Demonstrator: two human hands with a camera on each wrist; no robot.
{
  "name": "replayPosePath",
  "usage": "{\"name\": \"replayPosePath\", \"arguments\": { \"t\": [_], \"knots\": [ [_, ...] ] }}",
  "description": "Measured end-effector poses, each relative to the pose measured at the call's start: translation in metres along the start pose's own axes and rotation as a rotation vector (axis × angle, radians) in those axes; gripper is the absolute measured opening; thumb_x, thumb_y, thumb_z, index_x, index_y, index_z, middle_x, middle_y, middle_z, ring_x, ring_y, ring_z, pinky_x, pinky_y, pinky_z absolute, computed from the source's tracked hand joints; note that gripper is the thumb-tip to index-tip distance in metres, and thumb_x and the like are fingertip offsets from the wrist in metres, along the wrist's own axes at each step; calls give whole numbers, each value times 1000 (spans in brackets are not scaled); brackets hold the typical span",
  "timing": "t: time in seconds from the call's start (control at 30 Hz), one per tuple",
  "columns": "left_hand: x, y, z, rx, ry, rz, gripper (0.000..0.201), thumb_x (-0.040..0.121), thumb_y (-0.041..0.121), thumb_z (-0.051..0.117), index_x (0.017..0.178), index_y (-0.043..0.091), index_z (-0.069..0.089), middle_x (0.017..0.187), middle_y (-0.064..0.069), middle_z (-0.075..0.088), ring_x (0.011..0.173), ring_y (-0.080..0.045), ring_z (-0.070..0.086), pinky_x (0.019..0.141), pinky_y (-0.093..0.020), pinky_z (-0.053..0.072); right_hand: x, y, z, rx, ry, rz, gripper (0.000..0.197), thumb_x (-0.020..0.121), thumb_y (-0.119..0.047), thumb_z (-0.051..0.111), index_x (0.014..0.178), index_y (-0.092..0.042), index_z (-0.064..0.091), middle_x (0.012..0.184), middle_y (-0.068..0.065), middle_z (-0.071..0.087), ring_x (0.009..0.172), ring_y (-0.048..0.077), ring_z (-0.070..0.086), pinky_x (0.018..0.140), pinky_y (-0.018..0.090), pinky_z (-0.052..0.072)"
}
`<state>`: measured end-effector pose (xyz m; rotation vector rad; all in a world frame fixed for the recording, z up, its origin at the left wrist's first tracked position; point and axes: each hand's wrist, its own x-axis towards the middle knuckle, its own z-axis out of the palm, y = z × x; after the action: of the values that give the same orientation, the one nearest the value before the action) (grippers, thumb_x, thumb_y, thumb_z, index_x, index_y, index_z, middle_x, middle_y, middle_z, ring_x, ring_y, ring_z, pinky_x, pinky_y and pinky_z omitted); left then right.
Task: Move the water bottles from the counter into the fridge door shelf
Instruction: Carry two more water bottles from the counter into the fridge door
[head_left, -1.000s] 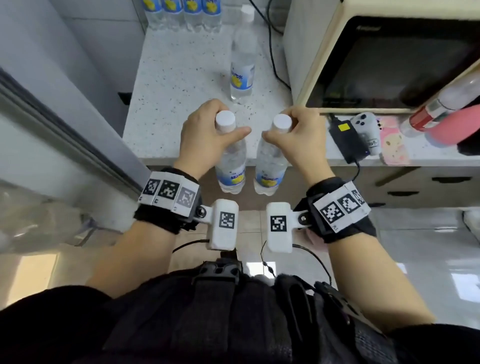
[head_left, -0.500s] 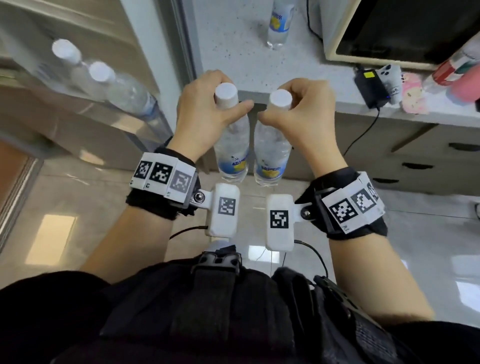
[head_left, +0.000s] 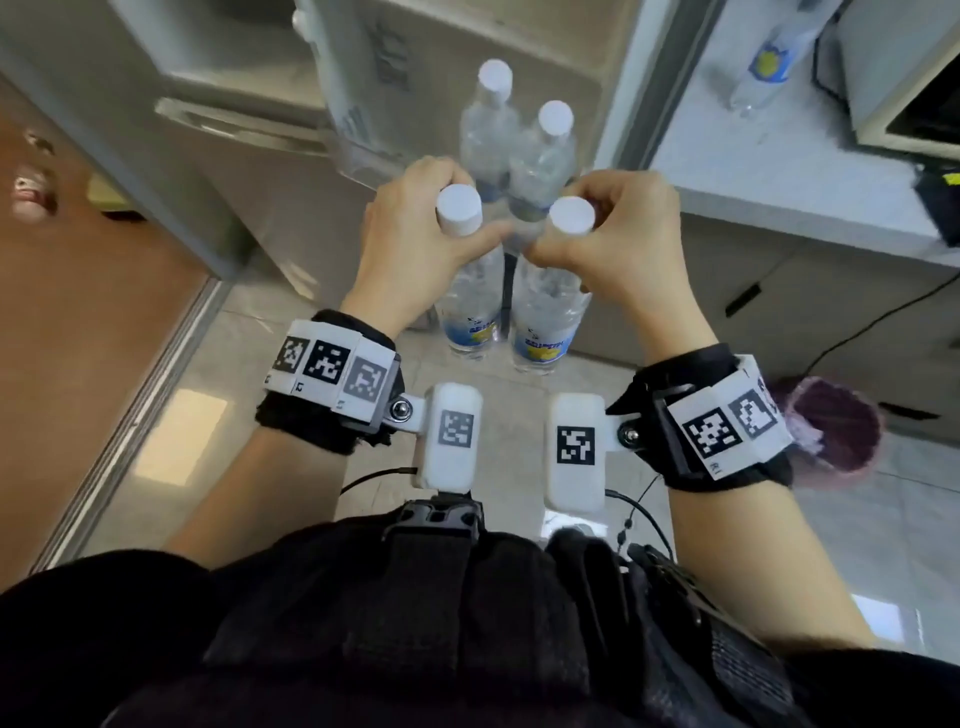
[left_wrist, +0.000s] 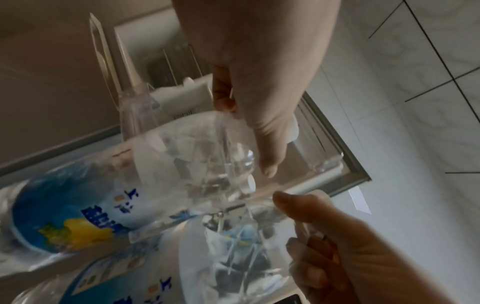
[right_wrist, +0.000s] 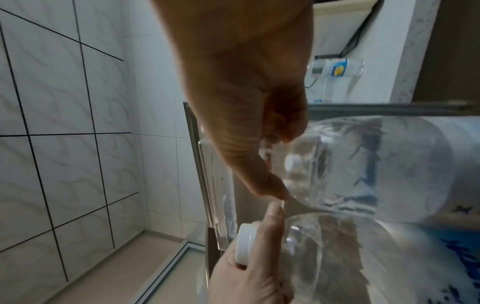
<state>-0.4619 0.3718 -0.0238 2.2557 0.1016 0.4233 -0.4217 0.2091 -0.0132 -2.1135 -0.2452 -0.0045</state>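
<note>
Both carried bottles have left the surface edge since a second ago and now hang over the floor, right in front of the open fridge door.

Each grip is a curled pinch at a bottle neck, just under its white cap. The left hand (head_left: 410, 228) wraps fingers and thumb round the neck of the left bottle (head_left: 470, 306); the right hand (head_left: 618, 244) does the same with the right bottle (head_left: 545, 317). The two bottles hang upright, side by side, almost touching, and the two thumb tips nearly meet between the caps.

Beyond the hands, two more capped bottles (head_left: 511, 150) stand close together in the fridge door shelf (head_left: 358, 156), whose clear front wall shows to their left. The carried bottles are nearer the person than that shelf and not yet in it.

To the right of the fridge door lies the speckled surface (head_left: 727, 171), where another bottle (head_left: 763, 62) with a blue and yellow label remains. Farther right, low on the floor, sits a bin with a pink liner (head_left: 831, 426).
</note>
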Motion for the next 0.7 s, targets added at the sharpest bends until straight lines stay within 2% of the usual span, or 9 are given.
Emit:
{"name": "replayPosePath", "arguments": {
  "t": [0.13, 0.23, 0.33, 0.37, 0.43, 0.5, 0.57, 0.63, 0.7],
  "knots": [
    [3, -46, -47, 81, 43, 4, 31, 72, 33, 76, 80, 10, 56, 80, 4, 52, 75, -14, 47, 68, -28, 33, 5, -30, 53, 77, 29, 16, 33, 55, -17, 78, 70, 5, 59, 61, 9, 49, 57, 15, 42, 51, 48, 51],
    [10, -68, -74, 92, 84, -18, 31, 72, 31, 74, 80, 7, 55, 81, 1, 53, 75, -15, 46, 67, -27, 32, 15, -51, 81, 89, 17, 26, 24, 57, -14, 77, 65, -2, 58, 60, 6, 50, 57, 15, 44, 53, 47, 52],
    [27, -83, -96, 70, 108, -18, 34, 72, 36, 69, 82, 7, 56, 83, -4, 57, 76, -18, 49, 68, -29, 35, 34, -72, 101, 82, 18, 0, 27, 58, -13, 78, 58, -21, 52, 55, -8, 47, 51, 3, 42, 51, 26, 42],
    [35, -86, -101, 59, 118, -14, 34, 73, 36, 69, 83, 7, 56, 85, -6, 59, 77, -20, 50, 69, -30, 36, 42, -77, 106, 83, 29, -16, 26, 58, -13, 78, 60, -21, 53, 55, -11, 46, 48, 0, 41, 49, 16, 37],
    [54, -91, -106, 47, 136, 6, 33, 74, 34, 72, 84, 6, 57, 85, -5, 59, 77, -18, 49, 68, -29, 35, 57, -86, 112, 92, 73, -50, 22, 57, -14, 78, 67, -18, 59, 56, -14, 49, 47, -3, 41, 48, 10, 32],
    [77, -92, -108, 50, 145, 45, 32, 75, 32, 72, 85, 6, 56, 82, 0, 54, 75, -15, 46, 66, -27, 32, 73, -92, 115, 118, 117, -101, 21, 56, -15, 77, 70, -17, 61, 58, -11, 53, 50, -3, 42, 50, 12, 34],
    [99, -92, -108, 44, 153, 86, 32, 76, 32, 71, 85, 6, 55, 82, 3, 49, 74, -13, 43, 64, -26, 30, 91, -99, 119, 136, 152, -146, 20, 56, -17, 75, 68, -19, 60, 60, -7, 54, 54, 3, 44, 52, 18, 36],
    [123, -91, -109, 22, 163, 126, 33, 76, 32, 70, 85, 5, 54, 82, 3, 48, 73, -12, 42, 64, -27, 30, 112, -106, 120, 137, 193, -188, 18, 56, -19, 74, 64, -22, 57, 57, -8, 49, 54, 5, 39, 52, 20, 33],
    [143, -91, -111, 6, 192, 157, 34, 76, 34, 69, 86, 5, 54, 83, -1, 53, 72, -11, 43, 65, -25, 30, 129, -109, 119, 113, 243, -221, 17, 57, -20, 73, 64, -14, 58, 58, -4, 47, 56, 8, 37, 53, 23, 30]
  ]
}}
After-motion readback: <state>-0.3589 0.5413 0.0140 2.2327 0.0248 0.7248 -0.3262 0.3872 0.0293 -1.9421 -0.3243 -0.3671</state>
